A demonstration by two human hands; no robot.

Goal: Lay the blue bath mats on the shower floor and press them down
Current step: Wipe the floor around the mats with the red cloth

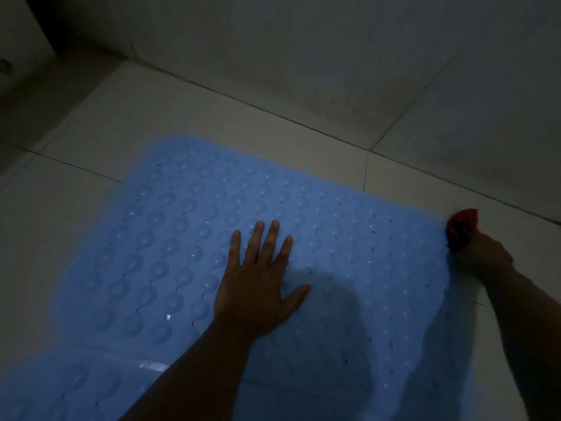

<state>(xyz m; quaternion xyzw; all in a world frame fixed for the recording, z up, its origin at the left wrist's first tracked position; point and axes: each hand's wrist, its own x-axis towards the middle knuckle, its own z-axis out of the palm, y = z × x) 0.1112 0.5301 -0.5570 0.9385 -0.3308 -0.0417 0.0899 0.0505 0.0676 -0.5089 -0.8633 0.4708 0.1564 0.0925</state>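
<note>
Dim light; detail limited. A blue bath mat [303, 226] lay flat on the pale tiled shower floor [188, 117], filling the centre and lower part of the frame, its far edge near the wall [334, 56] that crossed the upper right. A second blue mat [60, 387] showed at the lower left, its edge meeting or slightly overlapping the first; which, could not be told. The left hand [258, 287] rested palm-down near the middle of the first mat, fingers straight and spread, thumb out to the right, gripping nothing. The right hand [482, 253] sat at the mat's right edge, at the right of the frame, fingers curled round something red [463, 227], perhaps a cloth; identity unclear. Judgement: mat looked thin, soft and floppy, light, with rows of suction bumps and small drain holes; likely to drape rather than hold shape, and slick if wet. Best lifted by a corner or edge with a pinch; for seating, flat-palm pressure worked outward from the centre should suit. Pressing appeared to be in hand, the margins not yet visibly attended to.
</note>
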